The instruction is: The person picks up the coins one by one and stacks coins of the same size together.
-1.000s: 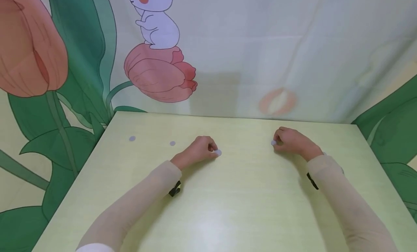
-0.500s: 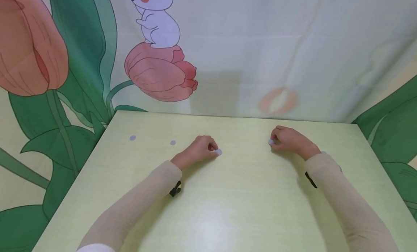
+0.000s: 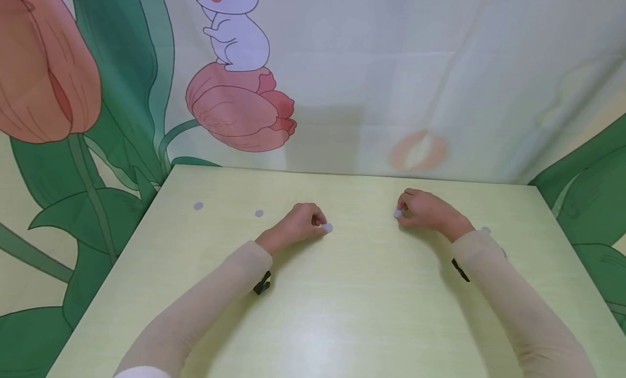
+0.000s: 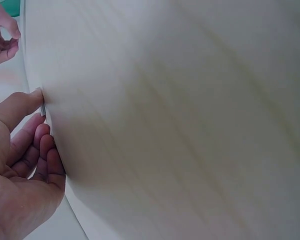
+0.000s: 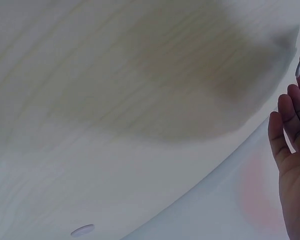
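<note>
My left hand pinches a small pale, flat disc between thumb and fingertips, low over the table. In the left wrist view the disc shows edge-on between thumb and forefinger. My right hand pinches a second pale disc, which points toward the left hand with a gap between the two. At the right edge of the right wrist view that disc is partly cut off, the other fingers loosely bent beside it.
Two more pale discs lie on the table to the left, one farther out and one nearer the left hand. Another disc lies just behind the right sleeve. A printed curtain hangs behind the table's far edge.
My right hand has moved a little to the left with its disc, nearer the left hand. More of the disc behind the right sleeve shows. The left hand holds still.
</note>
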The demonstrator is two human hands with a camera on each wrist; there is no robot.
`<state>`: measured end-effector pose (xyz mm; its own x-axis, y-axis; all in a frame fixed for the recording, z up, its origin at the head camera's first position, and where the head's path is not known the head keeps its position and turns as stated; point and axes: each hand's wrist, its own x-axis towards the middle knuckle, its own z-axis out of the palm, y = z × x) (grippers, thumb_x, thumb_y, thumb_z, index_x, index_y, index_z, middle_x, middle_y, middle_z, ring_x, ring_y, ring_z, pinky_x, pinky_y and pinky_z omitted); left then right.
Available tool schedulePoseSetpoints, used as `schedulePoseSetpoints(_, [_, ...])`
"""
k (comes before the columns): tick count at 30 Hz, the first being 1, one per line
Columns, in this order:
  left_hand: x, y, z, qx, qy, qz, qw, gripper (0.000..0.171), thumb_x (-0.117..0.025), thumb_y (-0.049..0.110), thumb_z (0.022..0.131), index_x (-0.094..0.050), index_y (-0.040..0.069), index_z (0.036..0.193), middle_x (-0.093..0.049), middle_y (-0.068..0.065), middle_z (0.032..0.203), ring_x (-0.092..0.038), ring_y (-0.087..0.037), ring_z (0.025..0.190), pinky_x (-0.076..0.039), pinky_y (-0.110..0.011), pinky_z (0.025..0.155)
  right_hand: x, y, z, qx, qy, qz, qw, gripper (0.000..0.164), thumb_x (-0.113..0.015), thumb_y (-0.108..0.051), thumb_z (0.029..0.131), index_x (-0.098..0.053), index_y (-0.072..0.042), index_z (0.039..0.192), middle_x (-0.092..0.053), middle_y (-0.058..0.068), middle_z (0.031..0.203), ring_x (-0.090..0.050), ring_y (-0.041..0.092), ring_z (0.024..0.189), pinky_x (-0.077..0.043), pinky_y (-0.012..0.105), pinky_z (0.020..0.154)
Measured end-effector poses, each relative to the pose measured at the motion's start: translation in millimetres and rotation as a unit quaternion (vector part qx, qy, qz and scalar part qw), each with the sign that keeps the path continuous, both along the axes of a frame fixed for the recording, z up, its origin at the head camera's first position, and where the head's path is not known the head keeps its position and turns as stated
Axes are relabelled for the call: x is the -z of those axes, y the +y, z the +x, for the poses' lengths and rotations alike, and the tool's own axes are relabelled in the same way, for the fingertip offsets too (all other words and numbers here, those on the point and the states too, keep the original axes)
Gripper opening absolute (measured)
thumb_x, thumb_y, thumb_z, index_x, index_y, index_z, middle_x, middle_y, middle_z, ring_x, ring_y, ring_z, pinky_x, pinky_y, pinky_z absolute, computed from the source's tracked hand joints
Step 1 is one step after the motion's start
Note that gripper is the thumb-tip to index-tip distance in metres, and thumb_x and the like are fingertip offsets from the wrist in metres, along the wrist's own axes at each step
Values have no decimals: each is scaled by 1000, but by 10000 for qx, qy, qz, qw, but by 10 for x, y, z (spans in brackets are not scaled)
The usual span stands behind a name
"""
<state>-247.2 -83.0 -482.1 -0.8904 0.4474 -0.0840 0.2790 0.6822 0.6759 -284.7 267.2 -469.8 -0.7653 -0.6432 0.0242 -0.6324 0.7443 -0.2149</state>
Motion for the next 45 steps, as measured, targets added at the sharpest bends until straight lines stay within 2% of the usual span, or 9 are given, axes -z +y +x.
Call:
schedulePoseSetpoints(7, [-3, -14, 14, -27, -46, 54, 10000, 16, -81, 12, 87, -75, 2, 98, -64, -3, 89, -54, -17, 82, -47, -26, 73, 9, -92, 42, -210, 203, -6, 9996, 15, -70, -15, 86, -67, -2, 93, -60, 5, 92, -57, 20, 81, -52, 40, 80])
schedulePoseSetpoints(15, [3, -11, 23, -7, -61, -18, 10000, 16, -81, 12, 87, -75, 2, 99, -65, -3, 88, -54, -16, 82, -48, -26, 74, 57, -164, 63, -348, 254, 59, 9991, 18, -69, -18, 88, -67, -2, 95, -61, 6, 94, -58, 20, 83, -53, 39, 80])
schedulePoseSetpoints(21, [-15, -13, 31, -17, -56, -9, 10000, 16, -81, 13, 87, -76, 3, 99, -66, -4, 90, -55, -17, 84, -49, -27, 76, 54, -215, 54, -579, 771, 137, 9952, 18, -70, -19, 87, -67, -3, 93, -61, 6, 92, -59, 21, 82, -53, 39, 79])
schedulePoseSetpoints(26, [-26, -13, 18, -29, -53, -18, 10000, 16, -81, 13, 87, -75, 3, 99, -66, -4, 91, -56, -17, 84, -49, -27, 77, 70, -254, 66, -636, 1458, 396, 9865, 20, -69, -21, 85, -67, -2, 91, -61, 8, 89, -59, 24, 79, -53, 41, 75])
schedulePoseSetpoints(30, [-36, 2, 4, 2, -1, -33, 10000, 17, -80, 13, 88, -75, 2, 99, -67, -4, 91, -56, -18, 85, -50, -27, 78, 87, -265, 76, -678, 1745, 525, 9809, 21, -69, -21, 83, -67, -2, 89, -60, 8, 86, -57, 24, 76, -54, 41, 72])
schedulePoseSetpoints(37, [-36, 11, -4, -8, -38, -117, 9999, 16, -80, 13, 88, -75, 3, 99, -66, -4, 91, -56, -17, 84, -49, -27, 78, 83, -332, 98, -913, 1945, 558, 9750, 20, -70, -22, 82, -66, -3, 88, -60, 7, 85, -56, 22, 74, -53, 39, 68])
schedulePoseSetpoints(45, [-3, 10, -16, 11, 24, -115, 9999, 16, -80, 14, 87, -76, 3, 98, -66, -3, 89, -55, -17, 82, -48, -27, 76, 55, -459, 134, -1046, 1857, 372, 9763, 19, -71, -20, 83, -66, -2, 88, -61, 8, 85, -56, 22, 74, -53, 38, 69])
